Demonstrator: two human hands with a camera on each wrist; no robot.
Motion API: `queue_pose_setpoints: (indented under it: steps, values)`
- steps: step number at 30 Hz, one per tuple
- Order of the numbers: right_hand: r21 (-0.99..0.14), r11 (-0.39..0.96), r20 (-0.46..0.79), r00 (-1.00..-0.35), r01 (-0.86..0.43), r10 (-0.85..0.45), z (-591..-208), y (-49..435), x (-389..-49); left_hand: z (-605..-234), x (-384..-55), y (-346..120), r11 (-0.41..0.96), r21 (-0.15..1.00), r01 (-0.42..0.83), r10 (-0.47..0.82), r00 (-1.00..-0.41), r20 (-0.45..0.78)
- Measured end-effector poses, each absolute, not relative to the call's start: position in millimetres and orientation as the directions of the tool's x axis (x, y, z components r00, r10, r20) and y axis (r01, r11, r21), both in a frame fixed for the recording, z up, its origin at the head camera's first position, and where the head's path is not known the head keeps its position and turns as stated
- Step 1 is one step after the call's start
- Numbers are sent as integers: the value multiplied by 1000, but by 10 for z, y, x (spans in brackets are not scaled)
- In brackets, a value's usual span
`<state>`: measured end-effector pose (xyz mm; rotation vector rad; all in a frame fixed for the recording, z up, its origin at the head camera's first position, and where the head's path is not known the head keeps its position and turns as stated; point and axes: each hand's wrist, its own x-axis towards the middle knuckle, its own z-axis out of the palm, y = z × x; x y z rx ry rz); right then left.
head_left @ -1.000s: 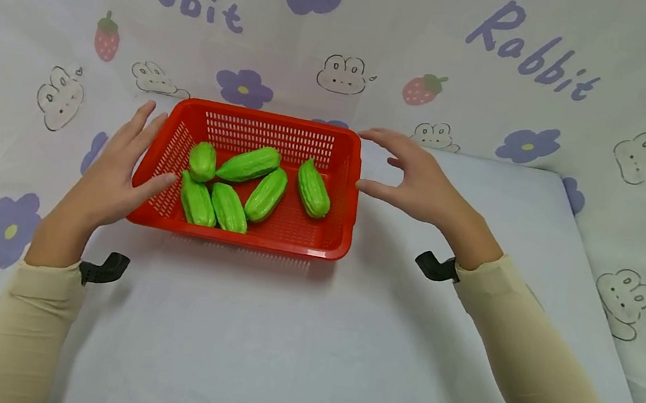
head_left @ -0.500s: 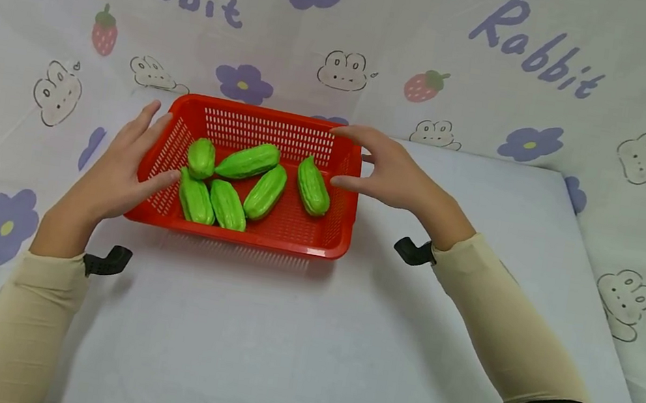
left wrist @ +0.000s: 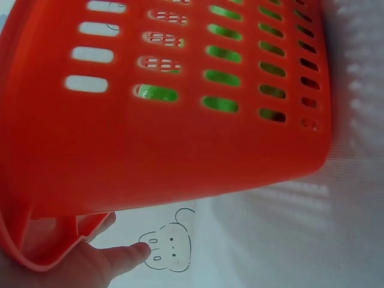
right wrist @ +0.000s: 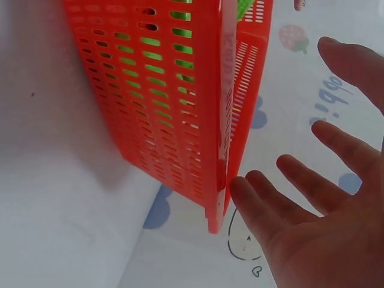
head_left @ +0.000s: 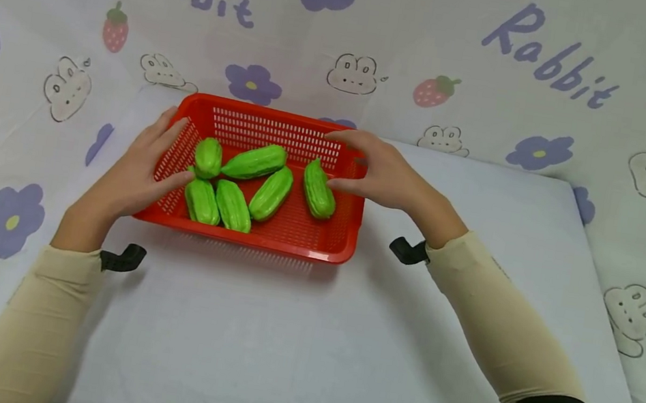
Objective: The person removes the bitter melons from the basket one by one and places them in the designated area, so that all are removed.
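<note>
In the head view, a red plastic basket (head_left: 268, 242) with slotted walls stands on the white table. Inside it lie several green ridged bitter melons (head_left: 255, 162), most of them grouped toward the left. One bitter melon (head_left: 319, 189) lies apart at the right. My left hand (head_left: 138, 169) is at the basket's left end, thumb over the rim and fingers extended along the outside; contact is unclear. My right hand (head_left: 385, 174) hovers over the right end, thumb and fingers spread, thumb tip near the lone melon. The right wrist view shows that hand's fingers (right wrist: 312, 186) spread beyond the rim.
A white cloth (head_left: 254, 336) covers the table in front of the basket. Behind it hangs a backdrop (head_left: 396, 33) printed with rabbits, purple flowers and strawberries. Black wrist mounts (head_left: 123, 257) are strapped at both sleeve cuffs.
My right hand has moved left, from beside the basket's right edge to over its right end. The left hand keeps nearly the same place; the bitter melons have not moved within the basket.
</note>
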<state>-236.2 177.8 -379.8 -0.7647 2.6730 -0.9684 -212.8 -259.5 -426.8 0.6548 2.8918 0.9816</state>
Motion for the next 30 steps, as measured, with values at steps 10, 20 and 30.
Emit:
queue_pose_setpoints:
  steps: [10,20,30]
  values:
    - [-649,648,-7,-848,-399,-530,-3862,1764,-2421,-4330,-2170,-2538,751,548,369,406,-912,59]
    - [-642,645,8,-845,-414,-534,-3978,1783,-2450,-4314,-2114,-2546,779,504,372,403,-914,51]
    - [-580,680,-56,-811,-448,-582,-3926,1645,-2525,-4322,-2120,-2613,755,570,326,379,-925,26]
